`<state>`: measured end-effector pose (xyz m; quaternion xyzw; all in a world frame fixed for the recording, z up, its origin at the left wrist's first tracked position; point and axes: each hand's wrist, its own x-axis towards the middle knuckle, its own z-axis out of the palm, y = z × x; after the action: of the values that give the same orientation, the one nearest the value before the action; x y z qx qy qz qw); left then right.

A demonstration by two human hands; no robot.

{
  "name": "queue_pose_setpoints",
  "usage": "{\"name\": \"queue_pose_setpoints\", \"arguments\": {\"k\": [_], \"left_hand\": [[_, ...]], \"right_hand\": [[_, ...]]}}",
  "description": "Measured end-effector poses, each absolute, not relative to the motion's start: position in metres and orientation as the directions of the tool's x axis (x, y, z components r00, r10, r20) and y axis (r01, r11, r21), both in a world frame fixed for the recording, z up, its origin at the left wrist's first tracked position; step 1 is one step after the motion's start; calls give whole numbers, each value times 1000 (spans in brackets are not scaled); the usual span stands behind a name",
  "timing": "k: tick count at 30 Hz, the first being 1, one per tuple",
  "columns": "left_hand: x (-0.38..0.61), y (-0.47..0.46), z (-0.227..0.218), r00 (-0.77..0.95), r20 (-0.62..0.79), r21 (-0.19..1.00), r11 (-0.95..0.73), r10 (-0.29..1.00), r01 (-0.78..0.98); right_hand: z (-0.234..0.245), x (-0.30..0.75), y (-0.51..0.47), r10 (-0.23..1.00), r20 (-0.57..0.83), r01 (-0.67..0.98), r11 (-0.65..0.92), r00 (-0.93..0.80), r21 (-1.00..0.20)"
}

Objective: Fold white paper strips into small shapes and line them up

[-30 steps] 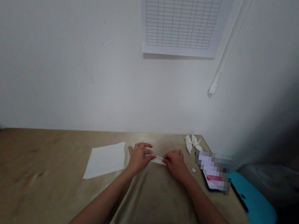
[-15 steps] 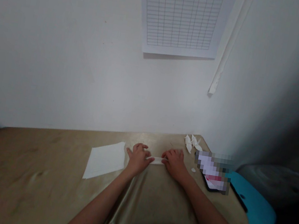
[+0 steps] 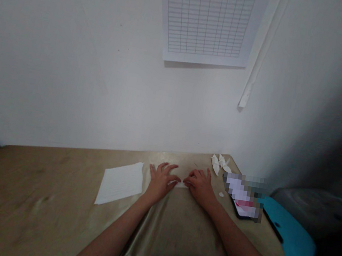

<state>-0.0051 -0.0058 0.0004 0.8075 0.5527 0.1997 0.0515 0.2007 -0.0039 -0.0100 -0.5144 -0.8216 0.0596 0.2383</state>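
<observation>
A small folded strip of white paper (image 3: 181,185) lies on the table, mostly covered by my fingers. My left hand (image 3: 161,181) has its thumb and index finger closed on the strip's left part, while its other fingers stretch forward. From the other side, my right hand (image 3: 200,185) presses bent fingertips and thumb onto the right part of the strip. The two sets of fingertips are close together, with a bit of paper showing between them. Left of my left hand, a flat sheet of white paper (image 3: 120,183) rests on the table.
Several folded white paper pieces (image 3: 216,164) lie at the table's back right corner. A small white scrap (image 3: 221,194) and a phone (image 3: 242,210) with a blurred screen are right of my hand. A blue stool (image 3: 298,243) stands beyond the brown tabletop (image 3: 50,195). A printed chart (image 3: 208,25) hangs on the wall.
My left hand's fingertips have shifted right along the strip, and my right fingertips slightly left. Less of the paper now shows between them. The sheet and phone are unmoved.
</observation>
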Motion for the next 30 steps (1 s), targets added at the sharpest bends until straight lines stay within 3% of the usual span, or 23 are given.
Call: {"name": "queue_pose_setpoints", "arguments": {"k": [18,30], "left_hand": [[-4,-2,-4,238,189,405,-296,953,865],[-21,4,2,221,29,424,-212,975,880]], "right_hand": [[-12,195,-4,941,242,845,321,-234,-428],[2,212,-2,988,105,899,145,-111,-414]]}}
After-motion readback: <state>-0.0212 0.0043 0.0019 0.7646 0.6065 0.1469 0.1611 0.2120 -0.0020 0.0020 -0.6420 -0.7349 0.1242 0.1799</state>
